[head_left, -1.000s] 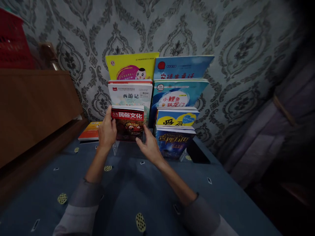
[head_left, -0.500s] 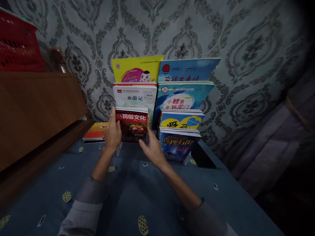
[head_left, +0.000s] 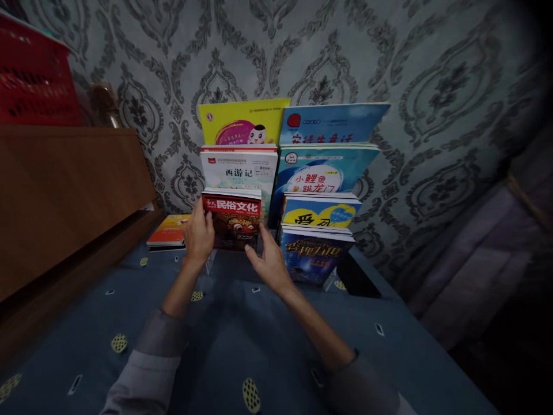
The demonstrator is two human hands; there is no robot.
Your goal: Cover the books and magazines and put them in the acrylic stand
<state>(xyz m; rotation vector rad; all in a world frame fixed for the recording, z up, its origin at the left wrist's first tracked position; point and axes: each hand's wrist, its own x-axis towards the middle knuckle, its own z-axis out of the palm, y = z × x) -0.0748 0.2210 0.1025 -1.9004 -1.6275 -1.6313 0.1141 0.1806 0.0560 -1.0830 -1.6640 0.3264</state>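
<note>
The red book [head_left: 234, 223] stands near half past eleven, our left hand [head_left: 199, 235] at its nine-o'clock edge, grip unclear, our right hand [head_left: 273, 264] by three, thumb and forefinger apart. Probably light, bendy, slick: we'd pinch both side edges.

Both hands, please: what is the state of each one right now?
Left hand: at left edge of the red book; grip cannot be told.
Right hand: open, at the same book's right edge.

At the centre of frame, the left hand [head_left: 199, 236] and right hand [head_left: 273, 264] flank one red-banded book [head_left: 233, 225].
</note>
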